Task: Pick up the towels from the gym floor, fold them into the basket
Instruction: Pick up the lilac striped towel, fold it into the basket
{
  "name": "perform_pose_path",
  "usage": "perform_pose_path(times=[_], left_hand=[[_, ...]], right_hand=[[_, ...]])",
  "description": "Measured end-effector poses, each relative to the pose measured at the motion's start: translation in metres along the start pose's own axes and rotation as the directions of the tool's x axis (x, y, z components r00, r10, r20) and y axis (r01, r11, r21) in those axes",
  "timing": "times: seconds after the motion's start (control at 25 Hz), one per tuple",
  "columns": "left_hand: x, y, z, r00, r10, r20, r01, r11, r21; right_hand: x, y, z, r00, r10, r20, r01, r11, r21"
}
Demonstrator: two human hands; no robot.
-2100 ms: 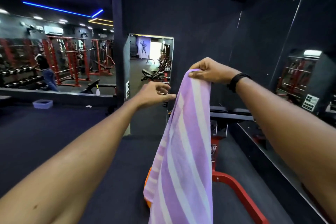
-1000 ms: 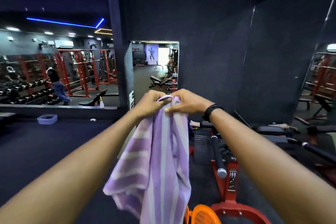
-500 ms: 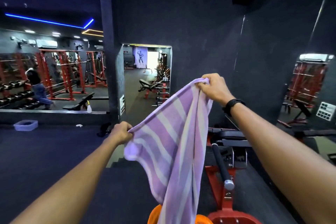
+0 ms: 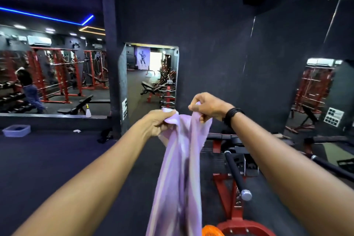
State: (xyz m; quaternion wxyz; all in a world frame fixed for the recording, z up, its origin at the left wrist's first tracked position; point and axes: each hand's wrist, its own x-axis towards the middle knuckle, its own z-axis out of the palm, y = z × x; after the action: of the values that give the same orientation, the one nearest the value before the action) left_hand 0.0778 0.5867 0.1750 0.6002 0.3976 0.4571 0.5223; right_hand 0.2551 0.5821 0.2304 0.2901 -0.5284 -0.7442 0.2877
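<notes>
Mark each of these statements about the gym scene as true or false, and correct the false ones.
1. Both hands hold the purple striped towel by its top edge. True.
2. The right hand wears a black wristband. True.
3. The towel lies flat on the floor. False: it hangs down in the air from the left hand and the right hand.
4. The orange basket sits at the top of the view. False: only a bit of it shows at the bottom edge.
5. A spray bottle stands at the left. True.
</notes>
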Motion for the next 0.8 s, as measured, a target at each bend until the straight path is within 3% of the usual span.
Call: perform_pose_path(times=[0.12,0.24,0.4,0.52,0.64,0.72,0.8], left_hand=[[-0.003,-0.001,0.007,0.998,0.068,-0.009,-0.068,0.997,-0.020],[-0.007,-0.008,0.014,0.994,0.097,-0.047,-0.097,0.995,0.009],[-0.021,-0.020,0.023,0.969,0.233,-0.079,-0.230,0.972,0.046],[-0.020,-0.025,0.024,0.933,0.360,-0.014,-0.353,0.920,0.170],[-0.025,-0.026,0.023,0.913,0.382,0.142,-0.407,0.871,0.275],[-0.029,-0.028,0.019,0.892,0.343,0.295,-0.428,0.850,0.306],[-0.028,-0.033,0.017,0.882,0.365,0.297,-0.460,0.804,0.376]], right_hand=[[0.002,-0.007,0.010,0.984,0.066,0.166,-0.090,0.986,0.140],[0.003,-0.011,0.016,0.963,0.134,0.234,-0.182,0.962,0.202],[0.006,-0.012,0.020,0.949,0.231,0.215,-0.255,0.962,0.093],[0.004,-0.015,0.022,0.936,0.293,0.197,-0.314,0.946,0.085],[0.002,-0.018,0.021,0.916,0.342,0.212,-0.378,0.911,0.166],[0.000,-0.017,0.019,0.879,0.370,0.300,-0.447,0.858,0.253],[-0.002,-0.016,0.019,0.834,0.369,0.411,-0.495,0.829,0.260]])
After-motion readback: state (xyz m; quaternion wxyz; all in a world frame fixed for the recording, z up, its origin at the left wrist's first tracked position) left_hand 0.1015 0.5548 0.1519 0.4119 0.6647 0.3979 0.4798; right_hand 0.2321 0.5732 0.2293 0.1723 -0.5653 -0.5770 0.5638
